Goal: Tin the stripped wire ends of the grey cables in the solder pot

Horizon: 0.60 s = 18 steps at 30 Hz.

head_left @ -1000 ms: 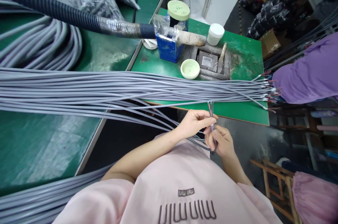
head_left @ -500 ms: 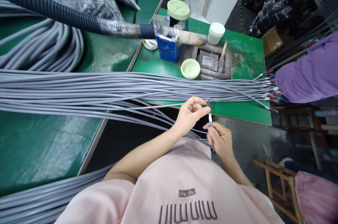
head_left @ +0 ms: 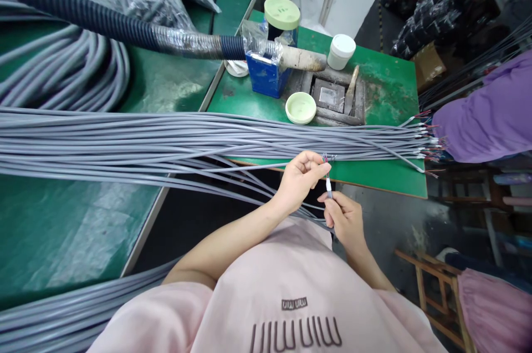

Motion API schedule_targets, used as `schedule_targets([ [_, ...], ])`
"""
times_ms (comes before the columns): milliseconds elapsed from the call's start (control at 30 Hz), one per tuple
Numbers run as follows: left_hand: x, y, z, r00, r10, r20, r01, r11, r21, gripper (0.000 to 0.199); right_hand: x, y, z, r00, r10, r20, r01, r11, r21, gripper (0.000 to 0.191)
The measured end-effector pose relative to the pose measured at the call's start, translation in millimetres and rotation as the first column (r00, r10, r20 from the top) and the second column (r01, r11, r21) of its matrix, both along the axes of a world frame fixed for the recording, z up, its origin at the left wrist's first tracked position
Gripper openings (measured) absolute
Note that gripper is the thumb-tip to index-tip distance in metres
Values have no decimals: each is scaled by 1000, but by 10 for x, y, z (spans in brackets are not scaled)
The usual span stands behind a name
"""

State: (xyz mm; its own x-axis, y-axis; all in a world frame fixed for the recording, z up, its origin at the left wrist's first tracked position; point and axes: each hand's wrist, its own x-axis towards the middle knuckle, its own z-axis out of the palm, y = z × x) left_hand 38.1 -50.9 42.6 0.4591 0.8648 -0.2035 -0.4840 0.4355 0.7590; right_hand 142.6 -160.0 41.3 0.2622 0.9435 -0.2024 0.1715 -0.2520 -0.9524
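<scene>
Between thumb and fingers, my left hand [head_left: 302, 178] pinches the thin coloured wires [head_left: 325, 159] at the end of a grey cable. Just below, my right hand [head_left: 344, 215] grips the same grey cable [head_left: 330, 194] near its white sleeve [head_left: 328, 184]. The cable end points up and away from me, its bare tips showing past my left fingers. Behind my hands a thick bundle of grey cables [head_left: 257, 134] lies across the bench, its stripped ends [head_left: 430, 145] at the right.
On the green bench [head_left: 386, 87] stand a solder pot [head_left: 331, 95] with a brush [head_left: 351, 84], a pale green dish [head_left: 300, 108], a white tub [head_left: 341, 52] and a blue box [head_left: 266, 76]. A black hose [head_left: 124, 26] crosses above. A person's purple sleeve [head_left: 486, 114] is at the right.
My left thumb and fingers have closed further over the coloured wires, covering more of them. My right hand and the cable have shifted slightly left.
</scene>
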Motion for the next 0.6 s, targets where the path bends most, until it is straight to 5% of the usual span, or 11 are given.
schedule_targets([
  [600, 14, -1, -6, 1000, 8, 30, -6, 999, -48, 29, 50, -32, -171, 964, -8, -265, 16, 999, 29, 24],
])
